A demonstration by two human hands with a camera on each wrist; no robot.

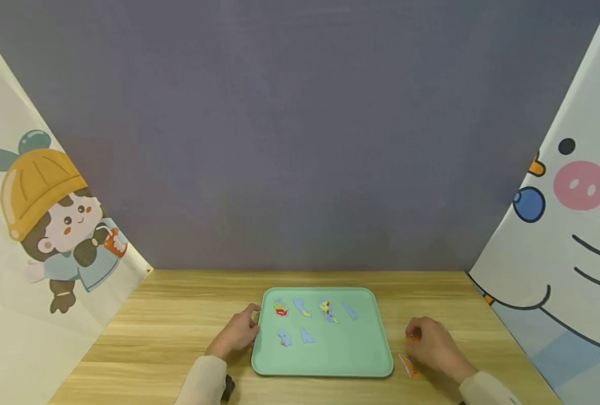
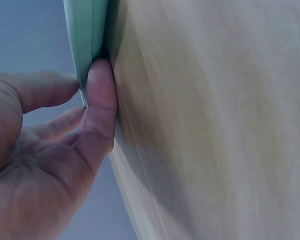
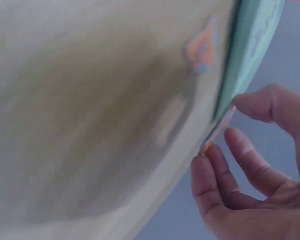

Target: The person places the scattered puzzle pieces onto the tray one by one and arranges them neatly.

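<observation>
A pale green tray (image 1: pixel 345 357) lies on the wooden table, holding several flat, irregular puzzle pieces (image 1: pixel 307 336) in two rows. My left hand (image 1: pixel 239 332) is at the tray's left side; in the left wrist view its thumb and a finger pinch the tray rim (image 2: pixel 85 35). To the right of the tray, my right hand (image 1: pixel 431 346) pinches an orange puzzle piece (image 3: pixel 221 127) between thumb and fingertips, just above the table. Another orange puzzle piece (image 1: pixel 408 365) lies on the table between that hand and the tray's near right corner.
The wooden table (image 1: pixel 188 298) extends on both sides of the tray. A grey partition (image 1: pixel 300 169) stands behind it. Cartoon-printed panels border the left (image 1: pixel 6 315) and right (image 1: pixel 583 73).
</observation>
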